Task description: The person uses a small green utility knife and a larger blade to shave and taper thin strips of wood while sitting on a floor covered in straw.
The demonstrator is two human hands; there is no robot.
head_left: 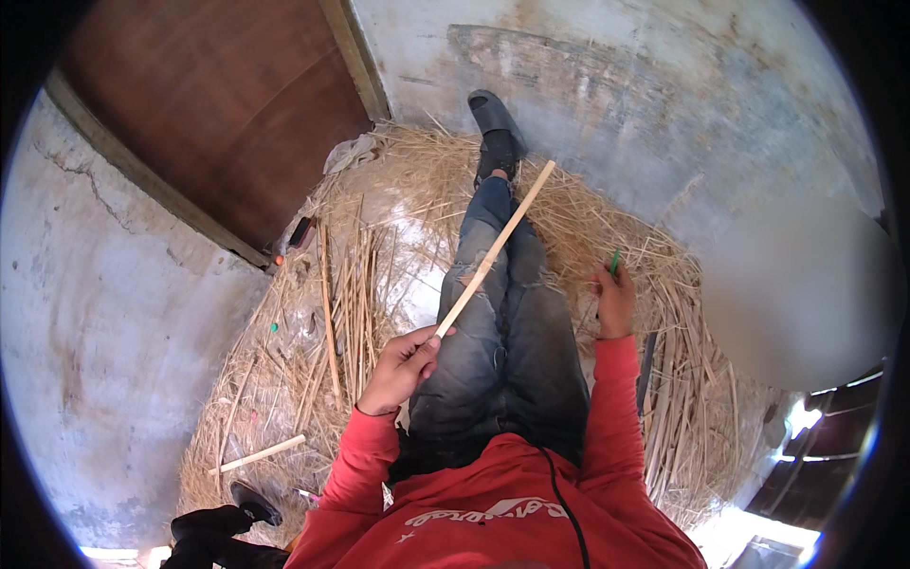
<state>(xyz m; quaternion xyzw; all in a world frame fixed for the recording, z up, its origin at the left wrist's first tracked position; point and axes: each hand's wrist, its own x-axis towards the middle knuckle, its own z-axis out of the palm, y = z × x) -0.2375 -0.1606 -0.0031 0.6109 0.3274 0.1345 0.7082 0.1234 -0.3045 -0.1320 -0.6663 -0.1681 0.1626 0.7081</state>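
My left hand (pixel 398 372) is closed round the lower end of a long, pale, flat bamboo strip (pixel 498 248). The strip slants up and away to the right, above my outstretched legs (pixel 512 332) in worn, torn jeans. Off to the right of my knees, my right hand (pixel 616 305) is closed on a small green stick-like thing (pixel 614 263), too small to name. Something red shows by those fingers. The two hands are apart, and the green thing does not touch the strip.
Straw and thin shavings cover the floor. Several long split strips (pixel 358 294) lie to the left, more (pixel 687 379) to the right. A short pale strip (pixel 258 455) lies lower left, near another person's shoe (pixel 254 503). Walls and a brown door (pixel 223 104) bound the space.
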